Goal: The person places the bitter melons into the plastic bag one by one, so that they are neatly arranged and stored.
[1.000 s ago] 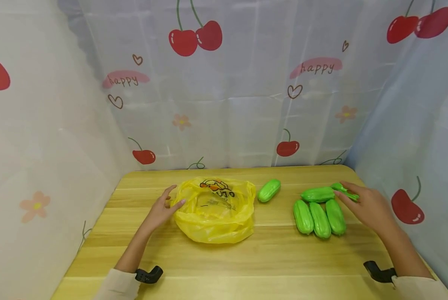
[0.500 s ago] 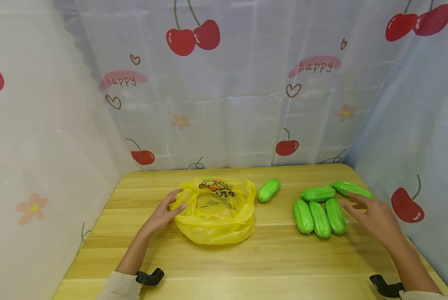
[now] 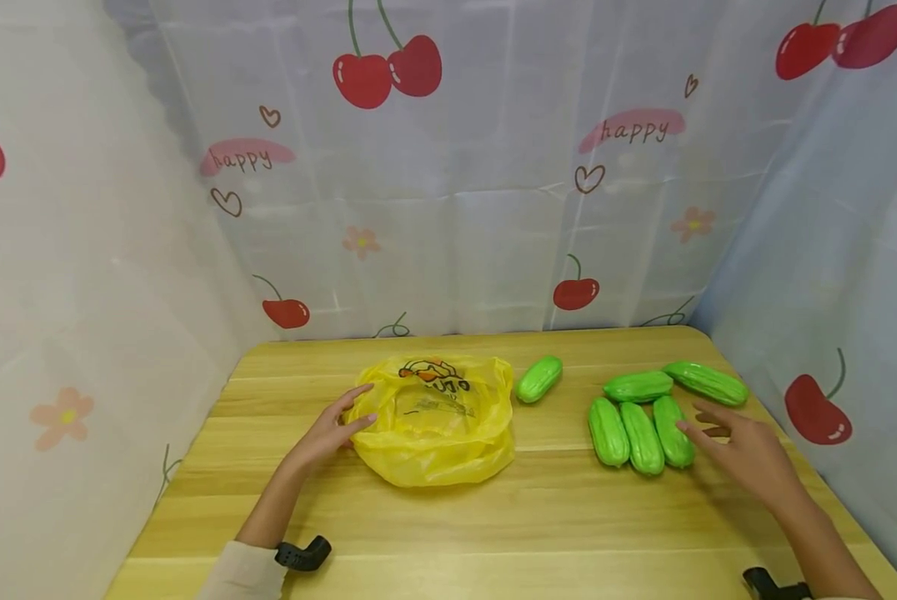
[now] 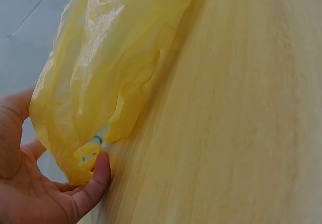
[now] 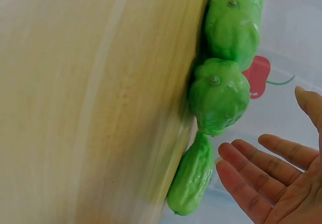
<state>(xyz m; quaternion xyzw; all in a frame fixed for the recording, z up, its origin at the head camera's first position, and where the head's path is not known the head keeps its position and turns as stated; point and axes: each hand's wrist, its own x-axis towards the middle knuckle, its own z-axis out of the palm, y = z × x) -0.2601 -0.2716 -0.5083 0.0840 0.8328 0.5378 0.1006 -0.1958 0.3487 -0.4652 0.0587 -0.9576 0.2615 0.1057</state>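
In the head view a yellow plastic bag (image 3: 433, 454) stands on the table with its mouth up. My left hand (image 3: 332, 429) rests against its left side, fingers loosely spread. Up close in the left wrist view, the left hand (image 4: 43, 183) lies around the bag's (image 4: 115, 48) edge. On the right, my right hand (image 3: 749, 454) hovers with spread fingers beside the rightmost green cucumber (image 3: 674, 432) of a front row; contact cannot be told. Behind that row lie a crosswise cucumber (image 3: 638, 387) and another cucumber (image 3: 707, 383) at an angle. The right wrist view has the right hand (image 5: 271, 178) holding nothing.
A lone cucumber (image 3: 539, 380) lies just right of the bag. The wooden table (image 3: 493, 533) is bordered at the back and sides by a cherry-printed curtain (image 3: 456, 233). Two more cucumbers (image 3: 609, 432) complete the front row.
My right hand has let go of the back-right cucumber, which now lies angled on the table. That hand has drawn back toward the front row. The left hand stays by the bag.
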